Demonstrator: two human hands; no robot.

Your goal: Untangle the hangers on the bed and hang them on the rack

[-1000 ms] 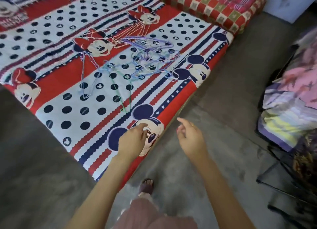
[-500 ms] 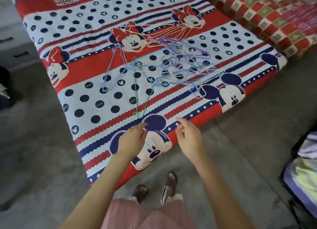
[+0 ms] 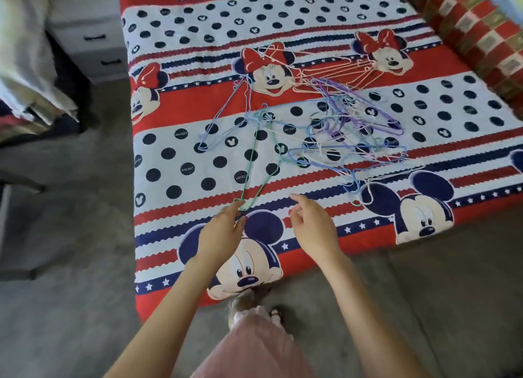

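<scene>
While both hands, left hand (image 3: pixel 223 233) and right hand (image 3: pixel 312 230), hover open at lower centre, the light, springy green hanger (image 3: pixel 249 176) looks best pinched at its near corner.

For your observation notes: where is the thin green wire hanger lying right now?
In the head view, the thin green wire hanger lies on the cartoon-print bedspread, left of the tangled hanger pile, its near corner at the left hand fingertips.

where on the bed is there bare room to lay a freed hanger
Free: the dotted white band left of the green hanger, and the dotted band across the top of the bed. Crowded: the tangled hangers mid-bed, spreading right toward the checkered blanket.
</scene>
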